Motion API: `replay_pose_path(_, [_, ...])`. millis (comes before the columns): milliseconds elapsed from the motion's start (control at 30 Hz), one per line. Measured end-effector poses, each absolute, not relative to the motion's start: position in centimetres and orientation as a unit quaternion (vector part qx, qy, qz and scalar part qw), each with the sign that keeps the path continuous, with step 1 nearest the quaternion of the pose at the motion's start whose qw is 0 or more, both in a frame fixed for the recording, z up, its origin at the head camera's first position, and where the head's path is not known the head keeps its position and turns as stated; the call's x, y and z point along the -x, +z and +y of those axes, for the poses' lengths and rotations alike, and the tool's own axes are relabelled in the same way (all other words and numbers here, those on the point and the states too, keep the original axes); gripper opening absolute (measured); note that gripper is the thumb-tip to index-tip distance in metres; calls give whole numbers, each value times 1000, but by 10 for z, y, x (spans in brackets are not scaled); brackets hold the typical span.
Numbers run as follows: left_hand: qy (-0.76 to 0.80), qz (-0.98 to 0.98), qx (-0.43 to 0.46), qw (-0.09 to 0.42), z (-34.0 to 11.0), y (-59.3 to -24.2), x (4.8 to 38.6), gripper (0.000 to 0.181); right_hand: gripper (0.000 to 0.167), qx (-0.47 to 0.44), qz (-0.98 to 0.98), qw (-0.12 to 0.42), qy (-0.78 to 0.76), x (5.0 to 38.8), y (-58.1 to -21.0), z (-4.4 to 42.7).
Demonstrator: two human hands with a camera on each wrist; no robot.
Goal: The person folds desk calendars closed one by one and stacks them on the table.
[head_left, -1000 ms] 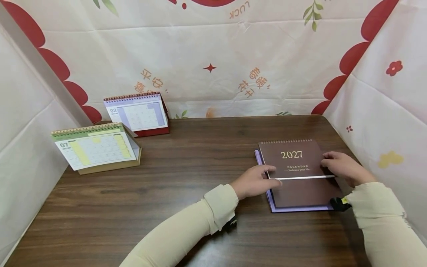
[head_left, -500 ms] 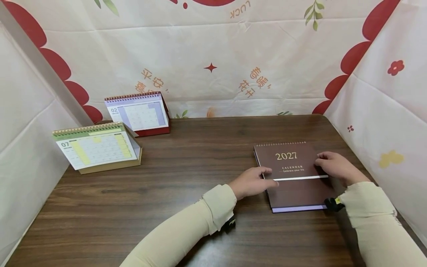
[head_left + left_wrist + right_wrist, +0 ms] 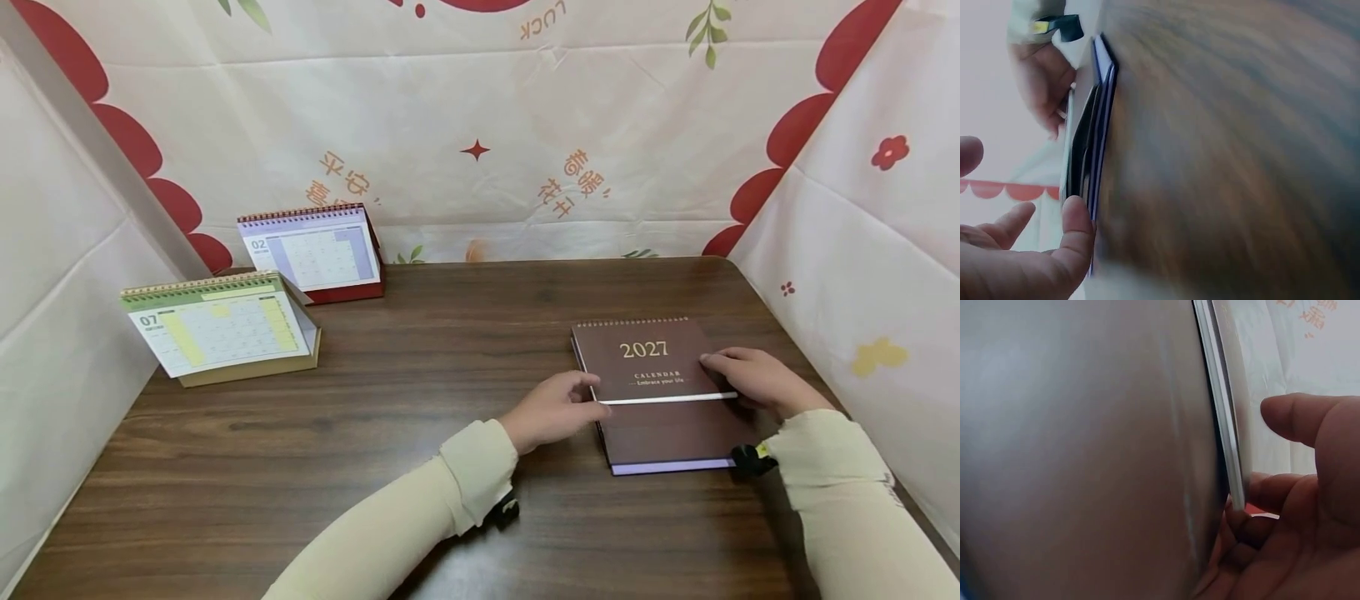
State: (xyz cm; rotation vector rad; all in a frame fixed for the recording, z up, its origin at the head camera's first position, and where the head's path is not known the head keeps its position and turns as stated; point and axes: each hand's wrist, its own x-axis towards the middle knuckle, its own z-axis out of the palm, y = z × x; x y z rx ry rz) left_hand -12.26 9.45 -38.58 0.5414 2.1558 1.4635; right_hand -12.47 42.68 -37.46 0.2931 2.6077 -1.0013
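Observation:
A brown desk calendar (image 3: 643, 367) marked 2027 lies flat on a purple-edged one (image 3: 671, 468), whose purple strip shows along the front. At the stack's left edge is my left hand (image 3: 553, 408), its thumb and fingers parted. In the left wrist view, one fingertip of it meets the stack's side (image 3: 1088, 169). My right hand (image 3: 765, 381) is at the right edge. The right wrist view shows its thumb (image 3: 1291, 415) standing off the calendar, with the other fingers by the white page edges (image 3: 1225, 419). Some of those fingers are partly hidden behind the calendar.
Two desk calendars stand upright as tents on the left of the wooden table (image 3: 420, 358): a green-topped one (image 3: 217, 329) showing 07, and behind it a purple-topped one (image 3: 311, 254) showing 02. Printed cloth walls (image 3: 480, 100) close in the back and both sides.
The brown calendar has slid left over the purple-edged one, covering its left strip. Lately my left hand has drawn back slightly to the left, and my right hand has shifted a little downward.

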Motion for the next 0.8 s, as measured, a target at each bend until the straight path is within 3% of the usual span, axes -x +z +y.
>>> replay_pose_path(200, [561, 786, -174, 195, 30, -386, 137, 44, 74, -90, 921, 155, -346, 126, -376, 429])
replay_pose_path(433, [574, 803, -96, 131, -79, -376, 155, 39, 65, -45, 945, 135, -294, 126, -369, 440])
replay_pose_path(633, [559, 823, -48, 88, -172, -355, 154, 42, 61, -2, 964, 76, -254, 129, -354, 432])
replay_pose_path(800, [526, 847, -35, 62, -222, -343, 149, 50, 50, 62, 968, 27, -241, 140, -339, 394])
